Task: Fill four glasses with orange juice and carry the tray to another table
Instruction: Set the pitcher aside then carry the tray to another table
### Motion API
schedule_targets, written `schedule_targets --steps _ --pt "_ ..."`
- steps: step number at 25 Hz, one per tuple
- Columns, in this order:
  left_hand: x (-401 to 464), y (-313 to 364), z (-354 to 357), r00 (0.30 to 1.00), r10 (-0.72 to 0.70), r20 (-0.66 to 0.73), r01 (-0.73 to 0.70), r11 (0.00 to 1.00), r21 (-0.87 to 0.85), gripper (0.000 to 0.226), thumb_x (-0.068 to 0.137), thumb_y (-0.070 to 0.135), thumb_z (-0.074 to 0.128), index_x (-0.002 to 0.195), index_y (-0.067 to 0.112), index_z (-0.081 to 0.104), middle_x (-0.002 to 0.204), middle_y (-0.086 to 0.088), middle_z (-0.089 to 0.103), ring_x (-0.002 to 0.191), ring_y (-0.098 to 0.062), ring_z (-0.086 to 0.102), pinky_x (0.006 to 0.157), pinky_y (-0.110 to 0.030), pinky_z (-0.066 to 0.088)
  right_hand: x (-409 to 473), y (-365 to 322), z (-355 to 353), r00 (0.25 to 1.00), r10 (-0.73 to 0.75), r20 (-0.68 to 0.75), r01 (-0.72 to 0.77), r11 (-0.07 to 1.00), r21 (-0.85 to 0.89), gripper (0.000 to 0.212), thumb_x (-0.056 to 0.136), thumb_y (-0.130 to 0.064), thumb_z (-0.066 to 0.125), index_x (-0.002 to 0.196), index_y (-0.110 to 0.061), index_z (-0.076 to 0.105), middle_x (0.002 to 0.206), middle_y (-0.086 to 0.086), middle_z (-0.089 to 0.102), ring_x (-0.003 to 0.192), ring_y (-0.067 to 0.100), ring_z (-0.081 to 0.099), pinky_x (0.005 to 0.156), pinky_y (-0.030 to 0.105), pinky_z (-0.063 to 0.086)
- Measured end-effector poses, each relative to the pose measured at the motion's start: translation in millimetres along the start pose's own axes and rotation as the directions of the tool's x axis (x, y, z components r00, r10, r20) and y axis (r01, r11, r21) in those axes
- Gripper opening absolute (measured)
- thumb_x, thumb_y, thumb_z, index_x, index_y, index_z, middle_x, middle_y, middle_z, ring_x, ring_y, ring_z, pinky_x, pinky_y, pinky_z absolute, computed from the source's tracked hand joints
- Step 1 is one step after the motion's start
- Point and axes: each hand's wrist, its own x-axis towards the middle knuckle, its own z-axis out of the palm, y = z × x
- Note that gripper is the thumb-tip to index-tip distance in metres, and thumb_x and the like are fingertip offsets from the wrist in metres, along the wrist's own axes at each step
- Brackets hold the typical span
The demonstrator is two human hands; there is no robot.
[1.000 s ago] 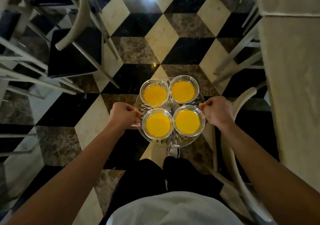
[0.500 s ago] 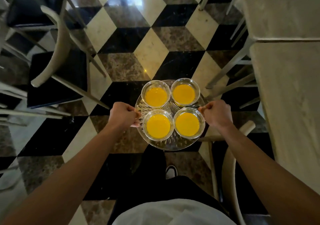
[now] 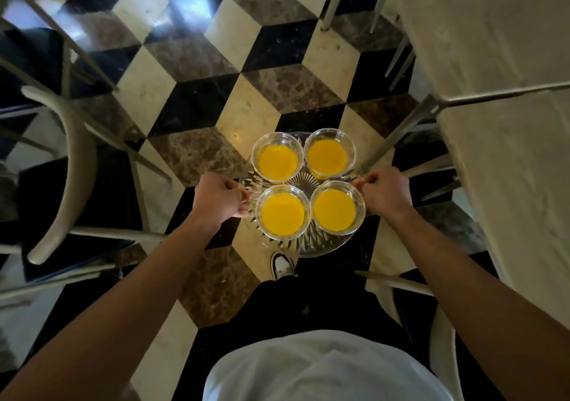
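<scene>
A pale chair [image 3: 71, 166] stands at the left over the checkered floor [image 3: 197, 61]. The left hand [image 3: 217, 200] is clamped on the left rim of the glass tray [image 3: 320, 248], which carries four juice-filled glasses [image 3: 283, 214] above the floor. The right hand [image 3: 385, 194] grips the right rim, near the table [image 3: 505, 92].

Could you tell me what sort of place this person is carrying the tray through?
Probably a café or restaurant dining room: a polished floor of black, cream and brown tiles, several curved-back chairs, and pale-topped tables set end to end on the right.
</scene>
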Motion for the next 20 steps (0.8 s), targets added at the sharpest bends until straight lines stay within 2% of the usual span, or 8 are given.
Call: schedule_targets --steps 2,4,9,14,20 --pt "19.3 15.4 -4.3 1.000 -0.025 0.007 0.025 1.000 -0.019 0.014 0.098 -0.010 0.058 0.093 -0.010 0.071 0.092 -0.027 0.075 0.075 -0.032 0.074 0.080 -0.054 0.067 16.5 -11.9 1.7 1.000 0.010 -0.010 -0.010 1.000 0.013 0.018 0.086 -0.027 0.075 0.075 -0.013 0.076 0.070 0.005 0.072 0.064 0.023 0.072 0.064 0.043 0.064" --pt "40.7 29.0 -7.0 0.999 -0.050 0.000 0.050 0.999 -0.019 0.012 0.098 -0.010 0.061 0.095 -0.012 0.072 0.090 -0.026 0.075 0.073 -0.031 0.077 0.076 -0.054 0.067 32.9 -22.5 2.6 1.000 0.015 -0.015 -0.014 1.000 0.024 0.021 0.087 -0.029 0.075 0.074 -0.013 0.075 0.068 0.006 0.072 0.062 0.024 0.072 0.063 0.044 0.064" --pt "89.9 66.3 -3.0 0.997 -0.070 0.009 0.070 0.997 0.019 0.010 0.097 -0.010 0.063 0.094 -0.009 0.072 0.087 -0.023 0.075 0.068 -0.028 0.076 0.071 -0.050 0.068 77.3 -42.9 1.1 1.000 0.017 -0.015 -0.017 0.999 0.036 0.020 0.089 -0.031 0.073 0.082 -0.013 0.078 0.071 0.002 0.072 0.070 0.018 0.071 0.068 0.037 0.062" --pt "136.2 123.3 8.2 0.999 -0.046 0.009 0.046 0.997 0.060 0.006 0.095 -0.007 0.068 0.095 -0.008 0.073 0.088 -0.023 0.076 0.068 -0.027 0.077 0.055 -0.033 0.066 140.6 -65.8 -14.8 0.999 0.039 -0.025 -0.038 0.998 0.055 0.021 0.089 -0.029 0.073 0.078 -0.011 0.077 0.071 0.002 0.072 0.070 0.015 0.068 0.064 0.029 0.054" --pt "192.1 206.9 33.6 1.000 -0.024 0.017 0.022 0.994 0.103 0.011 0.098 -0.006 0.064 0.090 -0.004 0.071 0.086 -0.017 0.077 0.070 -0.027 0.079 0.065 -0.043 0.069 225.3 -88.2 -45.2 0.999 0.025 -0.037 -0.021 0.996 0.084 0.029 0.089 -0.027 0.073 0.069 -0.007 0.071 0.061 0.001 0.065 0.061 0.017 0.061 0.054 0.027 0.046"
